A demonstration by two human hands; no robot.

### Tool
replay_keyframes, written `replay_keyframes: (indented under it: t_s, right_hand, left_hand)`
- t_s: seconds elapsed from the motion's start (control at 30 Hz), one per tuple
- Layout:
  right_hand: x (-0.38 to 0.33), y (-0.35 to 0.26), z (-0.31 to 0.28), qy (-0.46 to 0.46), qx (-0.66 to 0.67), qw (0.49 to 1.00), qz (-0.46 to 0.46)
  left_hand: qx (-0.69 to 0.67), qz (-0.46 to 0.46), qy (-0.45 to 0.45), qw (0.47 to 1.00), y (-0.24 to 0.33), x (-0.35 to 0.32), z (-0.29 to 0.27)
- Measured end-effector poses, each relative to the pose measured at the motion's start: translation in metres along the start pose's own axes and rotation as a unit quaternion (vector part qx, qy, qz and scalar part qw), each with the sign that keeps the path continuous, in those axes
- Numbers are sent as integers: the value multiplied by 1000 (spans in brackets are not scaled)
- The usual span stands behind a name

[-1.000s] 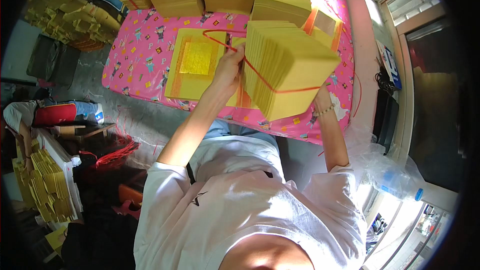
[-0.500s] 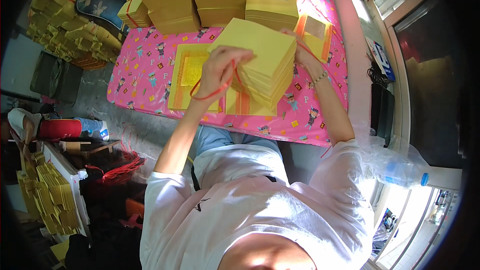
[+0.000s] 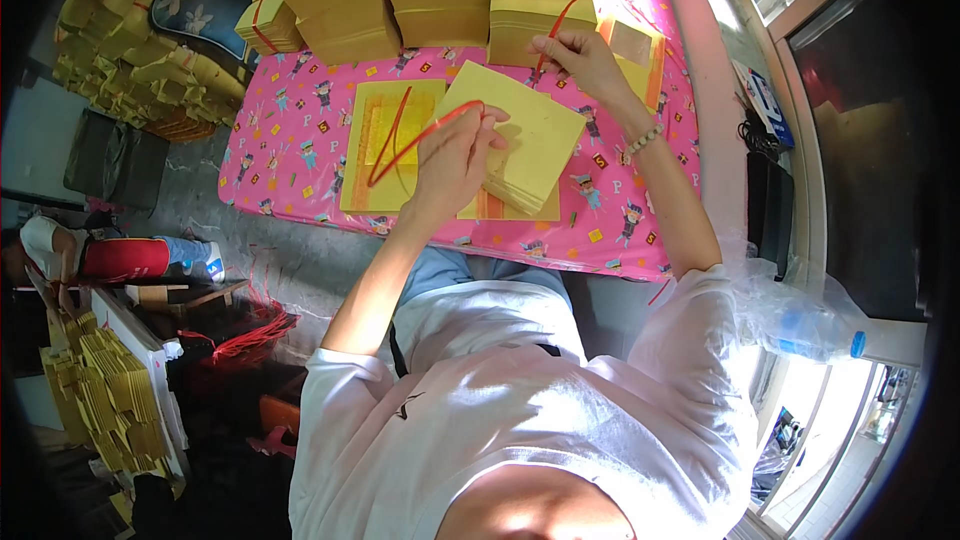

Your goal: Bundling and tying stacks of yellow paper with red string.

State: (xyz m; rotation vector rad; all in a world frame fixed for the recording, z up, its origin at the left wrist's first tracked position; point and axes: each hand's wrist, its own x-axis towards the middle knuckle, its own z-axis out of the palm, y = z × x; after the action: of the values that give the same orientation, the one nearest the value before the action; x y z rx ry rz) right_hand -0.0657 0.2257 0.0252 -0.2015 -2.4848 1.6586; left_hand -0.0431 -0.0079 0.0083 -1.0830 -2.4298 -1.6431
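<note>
Over the pink worktop (image 3: 300,162), red strap (image 3: 559,22) is pinched by the right hand (image 3: 585,62) and held in the left hand (image 3: 450,160) above a yellow stack (image 3: 545,128)

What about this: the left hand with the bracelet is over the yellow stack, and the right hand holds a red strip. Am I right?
Almost: the right hand wears the bracelet, as the head view shows. The left hand is over the yellow stack, and the right holds a red strip.
</note>
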Motion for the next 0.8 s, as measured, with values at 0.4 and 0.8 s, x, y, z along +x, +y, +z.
replay_keyframes:
  t_s: [0.4, 0.8]
  right_hand:
    - [-50, -70, 29, -34, -186, 970, -149]
    - [-96, -28, 27, -15, -339, 930, -144]
  left_hand:
    - [77, 53, 18, 995, -17, 26, 21]
    - [-30, -48, -4, 998, -3, 29, 19]
